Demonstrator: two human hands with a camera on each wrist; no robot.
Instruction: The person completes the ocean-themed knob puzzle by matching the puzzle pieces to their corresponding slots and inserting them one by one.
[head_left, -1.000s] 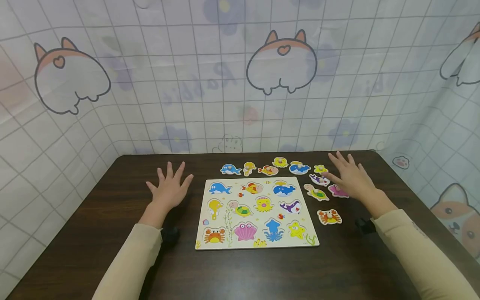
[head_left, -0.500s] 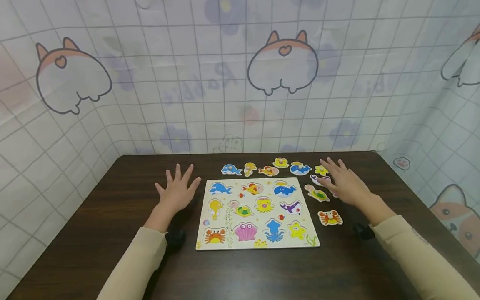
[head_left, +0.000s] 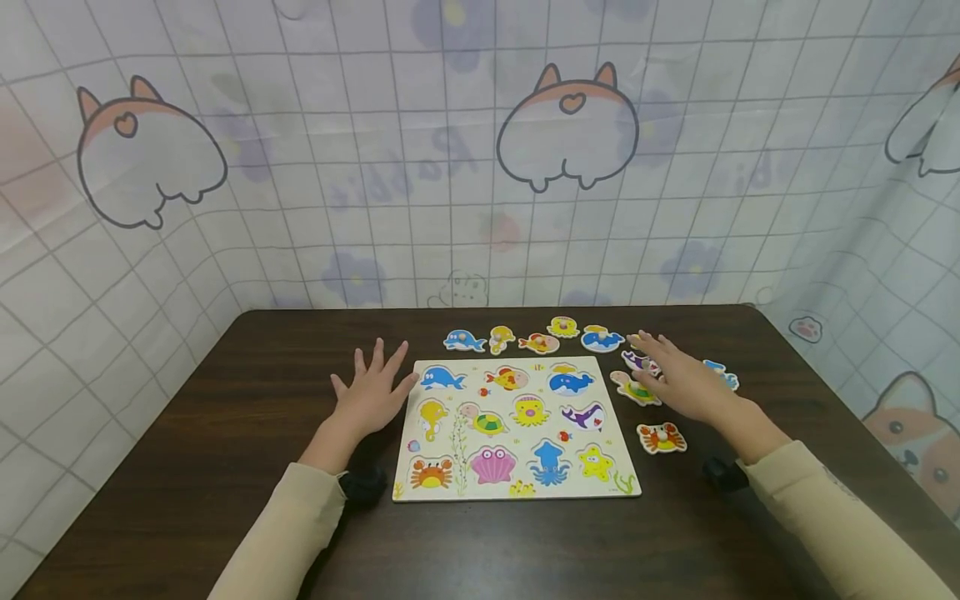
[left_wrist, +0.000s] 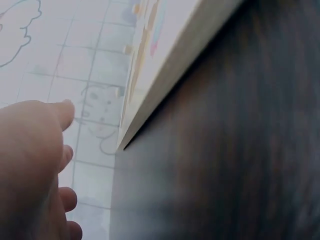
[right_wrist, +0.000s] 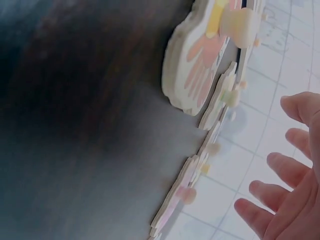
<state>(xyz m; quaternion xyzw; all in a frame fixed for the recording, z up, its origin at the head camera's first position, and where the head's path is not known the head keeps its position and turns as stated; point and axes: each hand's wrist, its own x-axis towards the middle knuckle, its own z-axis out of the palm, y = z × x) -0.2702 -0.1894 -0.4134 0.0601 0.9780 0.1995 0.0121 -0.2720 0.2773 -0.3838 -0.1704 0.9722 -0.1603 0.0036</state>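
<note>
A wooden puzzle board (head_left: pixel 468 492) with sea-animal pictures lies on the table. My left hand (head_left: pixel 371 396), fingers spread and holding nothing, is at the board's left edge; the left wrist view shows the hand (left_wrist: pixel 30 160) beside the board's side (left_wrist: pixel 170 75). On the right, my right hand (head_left: pixel 690 387) is stretched out over loose knobbed pieces, also holding nothing. Nearest to it are the turtle piece (head_left: pixel 633 388), the purple whale piece (head_left: pixel 637 361) and a blue piece (head_left: pixel 723 377). The crab piece (head_left: pixel 662 438) lies nearer the front. The hand hides most of the yellow starfish piece.
Along the board's far side lie a dolphin piece (head_left: pixel 464 340), a seahorse piece (head_left: pixel 501 338), a fish piece (head_left: pixel 539 343), an octopus piece (head_left: pixel 563 327) and a blue whale piece (head_left: pixel 602 338). A patterned cloth (head_left: pixel 420 217) hangs behind the dark table (head_left: pixel 187 417).
My left hand has moved right, up to the board. The right hand has shifted left over the pieces, covering the pink shell and most of the starfish and uncovering a blue piece.
</note>
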